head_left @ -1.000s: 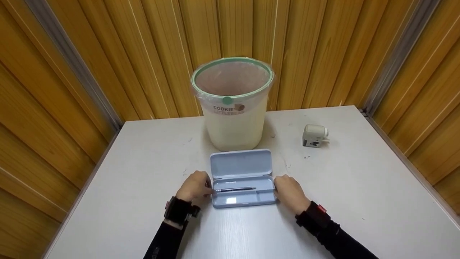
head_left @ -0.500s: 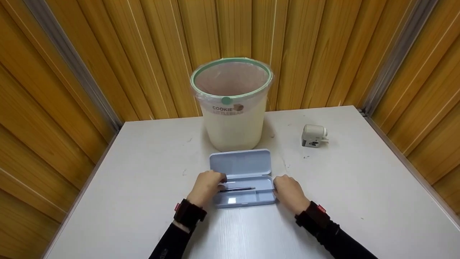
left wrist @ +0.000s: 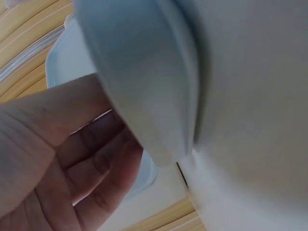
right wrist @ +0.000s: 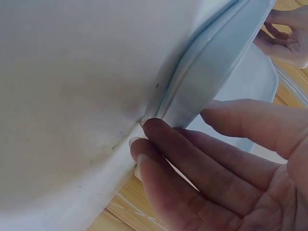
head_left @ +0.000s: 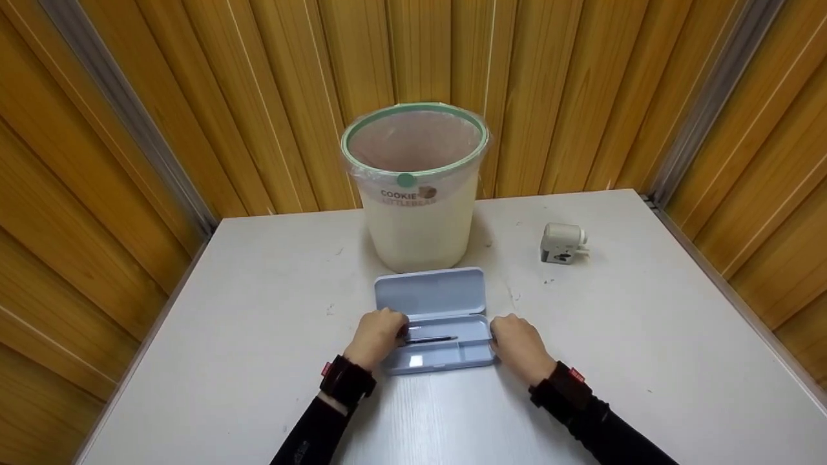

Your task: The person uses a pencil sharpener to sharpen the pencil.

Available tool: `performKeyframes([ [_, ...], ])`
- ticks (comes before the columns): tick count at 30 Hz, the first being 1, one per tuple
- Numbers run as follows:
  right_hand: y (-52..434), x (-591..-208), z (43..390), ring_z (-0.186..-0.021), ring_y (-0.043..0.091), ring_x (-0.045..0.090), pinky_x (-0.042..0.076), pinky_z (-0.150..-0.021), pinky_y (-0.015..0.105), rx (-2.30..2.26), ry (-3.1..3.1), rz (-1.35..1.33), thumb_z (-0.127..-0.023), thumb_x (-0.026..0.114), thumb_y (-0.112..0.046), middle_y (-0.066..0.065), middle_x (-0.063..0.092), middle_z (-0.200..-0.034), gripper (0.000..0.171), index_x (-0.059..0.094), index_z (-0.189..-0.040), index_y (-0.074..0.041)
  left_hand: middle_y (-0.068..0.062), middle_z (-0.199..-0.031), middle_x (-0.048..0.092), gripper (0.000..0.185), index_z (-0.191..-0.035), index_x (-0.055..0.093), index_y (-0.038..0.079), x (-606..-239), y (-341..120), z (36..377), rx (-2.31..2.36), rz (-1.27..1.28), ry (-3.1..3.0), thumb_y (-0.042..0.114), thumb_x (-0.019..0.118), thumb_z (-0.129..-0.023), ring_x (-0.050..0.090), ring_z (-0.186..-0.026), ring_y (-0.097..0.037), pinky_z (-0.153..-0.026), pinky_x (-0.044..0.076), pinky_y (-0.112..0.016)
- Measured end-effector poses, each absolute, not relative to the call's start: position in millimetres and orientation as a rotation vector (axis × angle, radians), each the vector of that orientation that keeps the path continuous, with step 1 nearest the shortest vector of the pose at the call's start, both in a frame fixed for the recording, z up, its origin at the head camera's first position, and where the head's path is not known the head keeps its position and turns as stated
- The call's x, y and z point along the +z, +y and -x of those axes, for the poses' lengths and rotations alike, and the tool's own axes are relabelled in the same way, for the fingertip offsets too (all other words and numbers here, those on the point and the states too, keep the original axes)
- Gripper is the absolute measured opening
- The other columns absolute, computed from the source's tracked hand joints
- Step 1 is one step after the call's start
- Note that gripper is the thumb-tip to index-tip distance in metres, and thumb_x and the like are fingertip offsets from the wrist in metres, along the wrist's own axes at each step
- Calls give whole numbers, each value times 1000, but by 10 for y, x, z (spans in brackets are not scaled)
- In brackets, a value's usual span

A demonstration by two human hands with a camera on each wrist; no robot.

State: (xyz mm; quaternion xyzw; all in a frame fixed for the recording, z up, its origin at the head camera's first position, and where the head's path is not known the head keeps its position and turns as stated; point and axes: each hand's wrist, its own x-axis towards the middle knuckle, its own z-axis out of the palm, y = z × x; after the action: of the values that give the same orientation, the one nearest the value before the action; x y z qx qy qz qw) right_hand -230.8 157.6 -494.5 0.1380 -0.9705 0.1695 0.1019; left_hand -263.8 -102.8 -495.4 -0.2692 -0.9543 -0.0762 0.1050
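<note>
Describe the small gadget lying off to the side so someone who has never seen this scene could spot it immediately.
Start at the white table and find the tall cream waste bin with the green rim at its far edge. To the right of the bin, standing alone and away from the open blue pencil case, is a small white pencil sharpener. It is the only boxy off-white thing there, with a dark opening on its front.

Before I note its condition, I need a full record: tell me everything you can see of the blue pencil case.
The pencil case is pale blue, looks like plastic, with rounded corners. It lies open on the white table, lid laid flat toward the bin. Its tray has compartments; a dark pen lies in the long one, and a small white piece sits nearer the front. The left hand reaches over its left end at the pen, and the right hand touches its right end.
</note>
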Motion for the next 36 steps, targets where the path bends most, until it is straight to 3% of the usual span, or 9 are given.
performKeyframes([
  [17,1568,-4913,2287,-54,20,55,45,-48,38,514,-2898,-384,-75,71,3,10,61,-61,16,62,-64,-3,-3,-71,69,19,-71,64,11,-5000,-1010,2649,-208,839,-2776,17,82,-71,65,-61,-22,-55,52,-34],
  [27,1572,-4898,2289,-54,20,54,45,-49,38,507,-2897,-387,-75,71,2,9,61,-61,16,61,-64,-4,-10,-77,67,17,-77,59,4,-4942,-1049,2634,-334,918,-2832,10,75,-80,65,-69,-26,-61,54,-36],
  [31,1570,-4906,2298,-54,19,51,44,-49,38,509,-2897,-400,-76,71,2,6,57,-58,21,59,-61,-6,-11,-71,65,22,-77,55,4,-4854,-1078,2623,-385,936,-2785,12,75,-79,64,-64,-26,-55,51,-36],
  [36,1601,-4885,2330,-56,22,57,46,-49,39,475,-2911,-395,-77,75,-5,7,60,-61,15,64,-66,-4,-10,-63,62,20,-76,52,4,-4727,-1070,2603,-373,907,-2690,5,71,-82,61,-55,-26,-46,45,-36],
])
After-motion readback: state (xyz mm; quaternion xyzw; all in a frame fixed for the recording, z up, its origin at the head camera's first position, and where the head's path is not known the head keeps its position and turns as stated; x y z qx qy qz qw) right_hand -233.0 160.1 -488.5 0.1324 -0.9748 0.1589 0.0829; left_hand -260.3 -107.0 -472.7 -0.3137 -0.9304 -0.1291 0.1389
